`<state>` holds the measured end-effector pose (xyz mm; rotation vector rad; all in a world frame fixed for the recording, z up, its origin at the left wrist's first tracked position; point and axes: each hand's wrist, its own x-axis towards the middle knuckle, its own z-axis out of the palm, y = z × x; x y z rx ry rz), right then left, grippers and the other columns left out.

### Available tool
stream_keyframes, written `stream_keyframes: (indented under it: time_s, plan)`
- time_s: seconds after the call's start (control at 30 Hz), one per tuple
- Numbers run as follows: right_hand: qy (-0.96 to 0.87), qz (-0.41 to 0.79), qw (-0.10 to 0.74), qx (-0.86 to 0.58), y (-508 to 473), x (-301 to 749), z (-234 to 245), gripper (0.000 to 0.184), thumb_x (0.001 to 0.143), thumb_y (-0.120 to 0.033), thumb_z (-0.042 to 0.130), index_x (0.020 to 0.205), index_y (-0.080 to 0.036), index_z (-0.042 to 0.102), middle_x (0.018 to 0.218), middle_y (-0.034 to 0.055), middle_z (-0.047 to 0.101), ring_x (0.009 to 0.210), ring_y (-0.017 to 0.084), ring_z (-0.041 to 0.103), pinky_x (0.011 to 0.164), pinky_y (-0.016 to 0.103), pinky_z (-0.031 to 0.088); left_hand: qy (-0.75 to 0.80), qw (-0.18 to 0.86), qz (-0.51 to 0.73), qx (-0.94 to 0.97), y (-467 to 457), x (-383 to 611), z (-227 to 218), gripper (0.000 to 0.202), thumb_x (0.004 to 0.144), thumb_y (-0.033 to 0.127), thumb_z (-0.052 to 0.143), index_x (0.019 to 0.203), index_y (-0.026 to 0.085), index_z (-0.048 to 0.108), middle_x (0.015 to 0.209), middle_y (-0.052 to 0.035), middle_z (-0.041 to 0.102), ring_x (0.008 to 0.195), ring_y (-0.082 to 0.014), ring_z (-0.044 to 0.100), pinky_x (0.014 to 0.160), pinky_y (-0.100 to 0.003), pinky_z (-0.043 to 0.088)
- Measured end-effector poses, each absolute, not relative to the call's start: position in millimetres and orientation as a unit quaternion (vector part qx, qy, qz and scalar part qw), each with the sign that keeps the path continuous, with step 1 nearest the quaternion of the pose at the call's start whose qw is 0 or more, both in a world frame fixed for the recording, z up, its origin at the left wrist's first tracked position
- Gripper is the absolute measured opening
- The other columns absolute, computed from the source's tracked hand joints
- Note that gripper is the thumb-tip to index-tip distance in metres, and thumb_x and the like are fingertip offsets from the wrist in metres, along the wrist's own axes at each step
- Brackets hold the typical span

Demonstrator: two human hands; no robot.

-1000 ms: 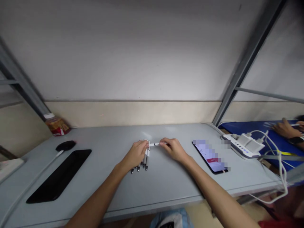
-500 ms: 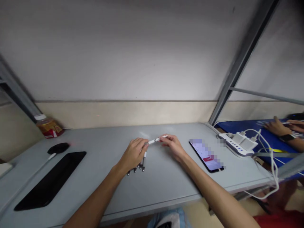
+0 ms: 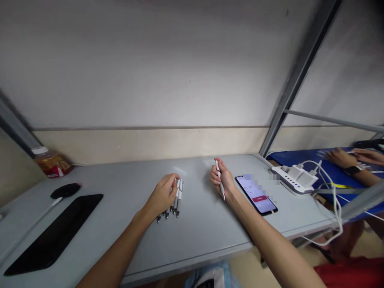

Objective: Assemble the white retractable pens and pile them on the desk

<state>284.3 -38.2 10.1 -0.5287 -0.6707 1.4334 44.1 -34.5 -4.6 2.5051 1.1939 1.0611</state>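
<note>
"What does the right hand (image 3: 222,176) have?"

"Its fingers are wrapped round a slim white pen (image 3: 222,189) with a grey grip and silver tip. It looks raised over the pale grey metal-look desk (image 3: 204,228), right of centre, tip slanting down toward the near side."

"And the left hand (image 3: 163,195)?"

"Loosely bent, palm down over a close row of white-barrelled, grey-gripped pens (image 3: 179,200), left of the other hand. Its fingers hide the far ends, so I can't tell whether it grips any."

"What could go wrong there?"

"A sideways nudge from those fingers might set the row rolling, since slim barrels have little to stop them."

"And with the held one?"

"The tip lies close to the wrist, so a twist of the grip could mark skin if the point is out; I can't see that. If the fingers slackened, it could drop, perhaps against the flat black-edged phone (image 3: 255,194) just to the right."
</note>
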Motion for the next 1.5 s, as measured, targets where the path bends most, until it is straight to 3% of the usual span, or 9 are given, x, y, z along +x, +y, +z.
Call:
stream_keyframes:
  time_s: [0.4, 0.67, 0.77, 0.9, 1.03, 1.5]
  plan:
    - [-0.349, 0.598, 0.675, -0.254, -35.7, 285.2, 5.8, 0.026, 0.086, -0.043, 0.057, 0.103, -0.029, 0.044, 0.055, -0.01, 0.036, 0.037, 0.006, 0.025, 0.032, 0.015, 0.017, 0.42, 0.101, 0.335, 0.837, -33.0, 42.6, -6.5, 0.023, 0.081, 0.011, 0.041, 0.1, 0.02, 0.049, 0.075, 0.001, 0.049, 0.071, -0.0152, 0.052, 0.067, -0.027, 0.042]
    - [-0.369, 0.585, 0.665, -0.281, -36.8, 284.2, 5.3, 0.024, 0.085, -0.042, 0.058, 0.101, -0.029, 0.044, 0.056, -0.0101, 0.036, 0.037, 0.005, 0.025, 0.032, 0.015, 0.017, 0.405, 0.102, 0.342, 0.842, -38.7, 46.9, 0.3, 0.024, 0.076, 0.011, 0.046, 0.098, 0.019, 0.051, 0.087, -0.0023, 0.054, 0.083, -0.018, 0.053, 0.077, -0.031, 0.042]
    - [-0.371, 0.582, 0.665, -0.285, -36.7, 284.5, 5.7, 0.025, 0.085, -0.043, 0.058, 0.1, -0.029, 0.044, 0.055, -0.0102, 0.036, 0.037, 0.005, 0.025, 0.032, 0.015, 0.018, 0.417, 0.175, 0.36, 0.816, -40.7, 50.1, 2.3, 0.022, 0.076, 0.012, 0.047, 0.096, 0.02, 0.05, 0.077, 0.0016, 0.049, 0.073, -0.0144, 0.049, 0.069, -0.027, 0.04]
    - [-0.372, 0.566, 0.677, -0.288, -36.6, 285.2, 5.5, 0.032, 0.085, -0.042, 0.058, 0.111, -0.03, 0.044, 0.057, -0.0098, 0.039, 0.037, 0.006, 0.028, 0.033, 0.015, 0.021, 0.359, 0.382, 0.406, 0.748, -41.1, 52.6, 3.0, 0.018, 0.075, 0.012, 0.049, 0.089, 0.021, 0.044, 0.072, 0.0044, 0.041, 0.066, -0.0102, 0.044, 0.062, -0.022, 0.035]
    - [-0.369, 0.568, 0.679, -0.282, -36.0, 285.7, 4.4, 0.026, 0.084, -0.043, 0.059, 0.102, -0.029, 0.046, 0.055, -0.0099, 0.037, 0.037, 0.005, 0.026, 0.032, 0.015, 0.019, 0.312, 0.509, 0.425, 0.68, -39.2, 51.6, 2.3, 0.021, 0.071, 0.011, 0.053, 0.084, 0.021, 0.04, 0.07, 0.0057, 0.037, 0.062, -0.008, 0.038, 0.056, -0.02, 0.029]
    - [-0.391, 0.56, 0.668, -0.296, -35.6, 285.2, 3.6, 0.027, 0.084, -0.044, 0.059, 0.103, -0.029, 0.047, 0.055, -0.0103, 0.037, 0.036, 0.005, 0.025, 0.032, 0.014, 0.02, 0.288, 0.56, 0.428, 0.648, -41.1, 51.3, 4.2, 0.024, 0.067, 0.006, 0.052, 0.084, 0.019, 0.04, 0.071, 0.0053, 0.037, 0.062, -0.0072, 0.035, 0.056, -0.02, 0.026]
